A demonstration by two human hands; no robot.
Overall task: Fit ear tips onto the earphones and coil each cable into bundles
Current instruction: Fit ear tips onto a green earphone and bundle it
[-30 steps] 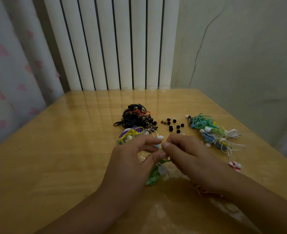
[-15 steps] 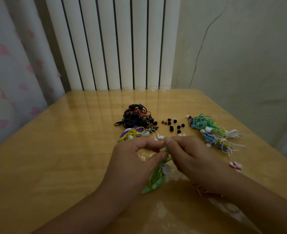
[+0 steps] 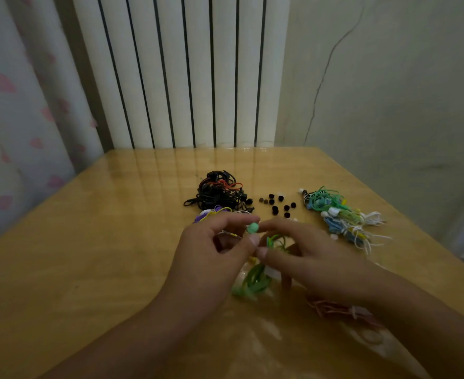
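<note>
Earphones with a green cable [image 3: 254, 280] were held over the middle of a glossy wooden table [image 3: 88, 255], pinched between a person's two hands. The left hand [image 3: 214, 258] had its forefinger and thumb closed on a pale green earbud [image 3: 252, 228] at the top of the cable, and the right hand [image 3: 307, 258] met it from the other side, its forefinger tip touching the same earbud and its thumb pressed toward the left thumb. Loops of the green cable showed inside the curled right fingers, and the rest hung in a loose bunch below both hands, down to the tabletop.

Farther back lay a tangle of black earphones [image 3: 217, 192] with an orange strand across it, and just in front of that a purple and yellow bunch [image 3: 211, 214], partly hidden by the left hand. A scatter of small black ear tips [image 3: 277, 205] sat between the black tangle and a long pile of green, blue, yellow and white earphones [image 3: 340, 217] near the right edge of the table. A pinkish bundle [image 3: 340, 310] lay under the right wrist, too dim to make out clearly. Behind the table stood a white ribbed radiator [image 3: 187, 69], with a curtain printed in pink [image 3: 15, 105] at the left and a cracked wall [image 3: 389, 91] at the right.
</note>
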